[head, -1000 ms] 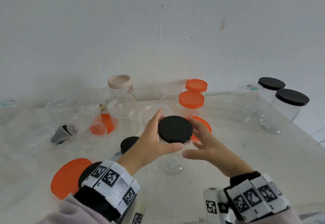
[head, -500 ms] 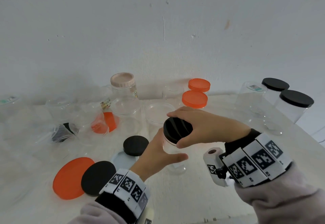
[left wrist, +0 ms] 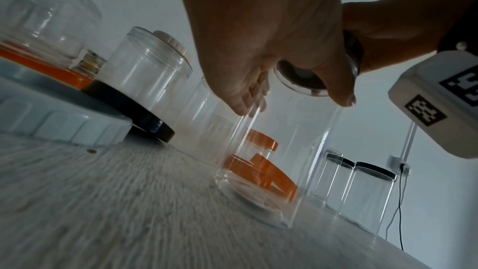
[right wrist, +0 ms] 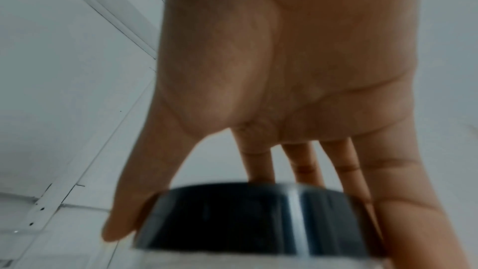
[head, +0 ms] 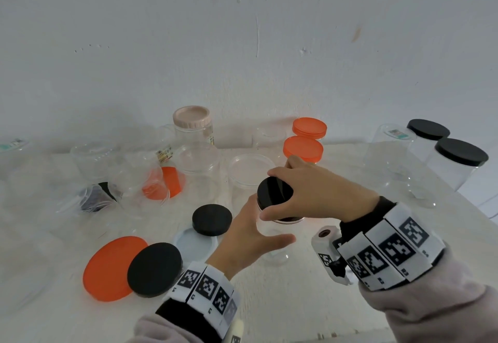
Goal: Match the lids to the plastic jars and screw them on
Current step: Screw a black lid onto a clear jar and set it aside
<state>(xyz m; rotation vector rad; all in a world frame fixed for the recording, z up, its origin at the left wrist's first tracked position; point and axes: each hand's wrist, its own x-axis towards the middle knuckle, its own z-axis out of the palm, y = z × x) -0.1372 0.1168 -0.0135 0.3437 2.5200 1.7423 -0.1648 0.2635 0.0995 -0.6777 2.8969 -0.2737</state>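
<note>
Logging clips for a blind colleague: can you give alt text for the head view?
A right hand grips a black lid atop a clear jar that the left hand steadies on a white table. Loose orange and black lids and other clear jars surround them.

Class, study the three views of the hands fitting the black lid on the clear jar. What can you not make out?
- Whether the black lid is threaded tight: right hand covers the rim in the head view; right wrist view is blurred.
- Left hand's fingertips behind the clear jar.
- The far jar's label: too small.
</note>
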